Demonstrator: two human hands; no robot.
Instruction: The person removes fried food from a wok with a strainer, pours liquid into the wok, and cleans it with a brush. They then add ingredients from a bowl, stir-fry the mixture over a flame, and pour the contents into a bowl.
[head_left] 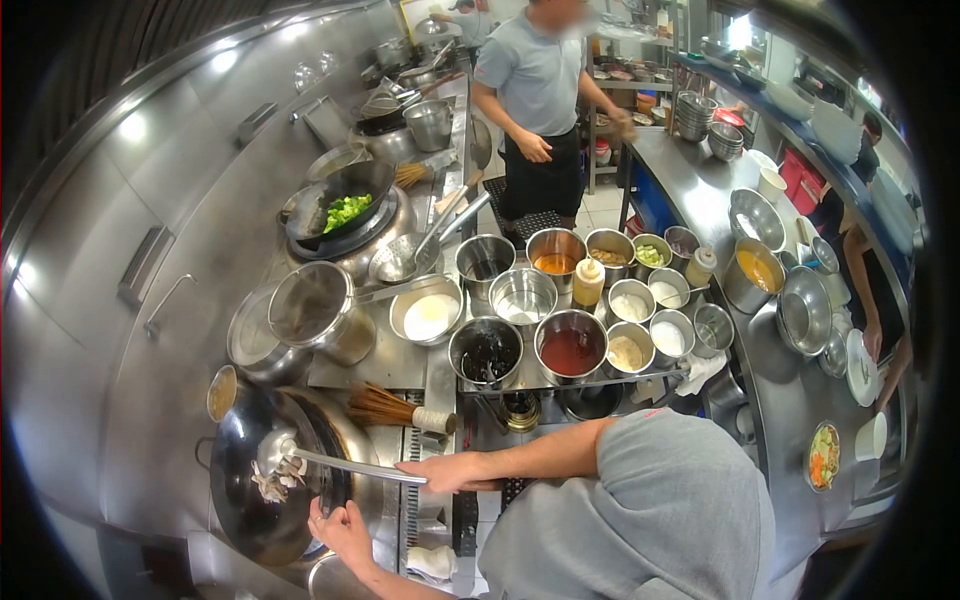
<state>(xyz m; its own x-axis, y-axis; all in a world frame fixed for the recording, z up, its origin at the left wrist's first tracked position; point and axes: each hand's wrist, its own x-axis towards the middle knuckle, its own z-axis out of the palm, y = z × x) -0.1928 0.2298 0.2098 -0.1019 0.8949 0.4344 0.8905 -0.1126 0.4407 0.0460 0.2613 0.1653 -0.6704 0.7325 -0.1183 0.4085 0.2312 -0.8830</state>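
My right hand is closed round the handle of a long metal ladle. The ladle's bowl is inside a dark wok at the lower left, against pale, greyish pieces of food. Beside the near rim of that wok is my left hand, its fingers partly bent and apart, with nothing visible in them. A bamboo brush lies just above the ladle. Farther up, a second wok holds green vegetables.
Metal pots of sauces and seasonings crowd the middle station. A large pot and a strainer stand on the left. Another person stands beyond. On the right counter are bowls and a plate of vegetables.
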